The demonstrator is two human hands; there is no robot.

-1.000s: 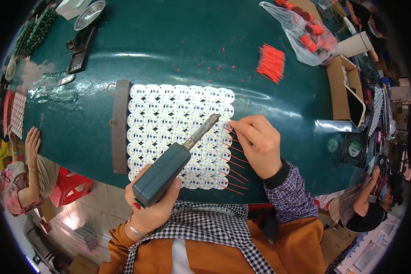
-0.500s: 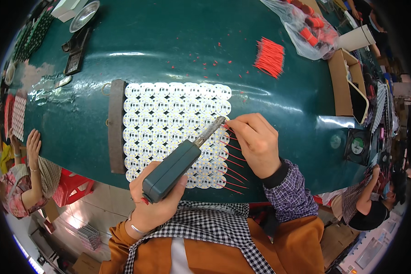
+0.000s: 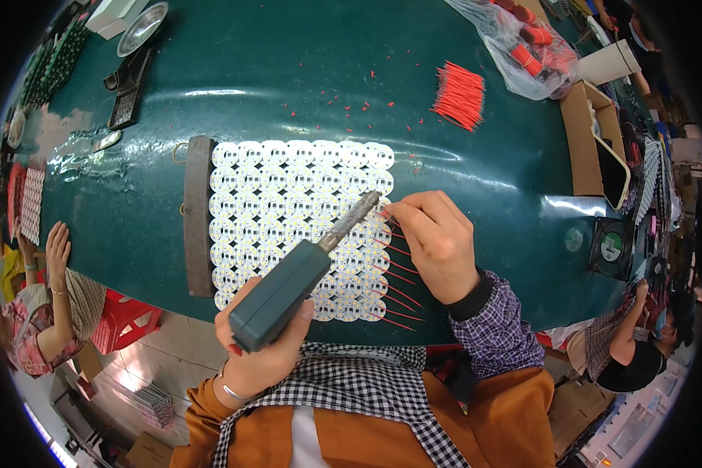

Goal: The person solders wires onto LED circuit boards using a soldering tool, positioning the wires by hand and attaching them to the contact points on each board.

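- The green table (image 3: 273, 47) spreads out on every side of the disc panel; its near edge curves just below it. Bare surface lies beyond the panel and to its right, past the right hand, leaving room to draw back.
- The disc panel (image 3: 299, 206), white round boards in joined rows, lies flat before the person, with uncluttered margins above.
- The soldering tool (image 3: 285, 292) slants over the panel. Its tip has pulled slightly back from the right fingertips since half a second ago; probably a joint at the right edge has just been heated.
- The dark bar (image 3: 200, 218) runs along the panel's left edge, limiting room there.
- The left hand (image 3: 264, 366), below the panel, curls its fingers around the tool's handle.
- The right hand (image 3: 441, 242), almost unmoved, has thumb and forefinger pressed together at the panel's right edge, apparently pinching a red wire.
- The wire bundle (image 3: 459, 97) lies above and right of the panel.
- Red wires (image 3: 398, 275) jut from the panel's lower right edge; the top rows show none.
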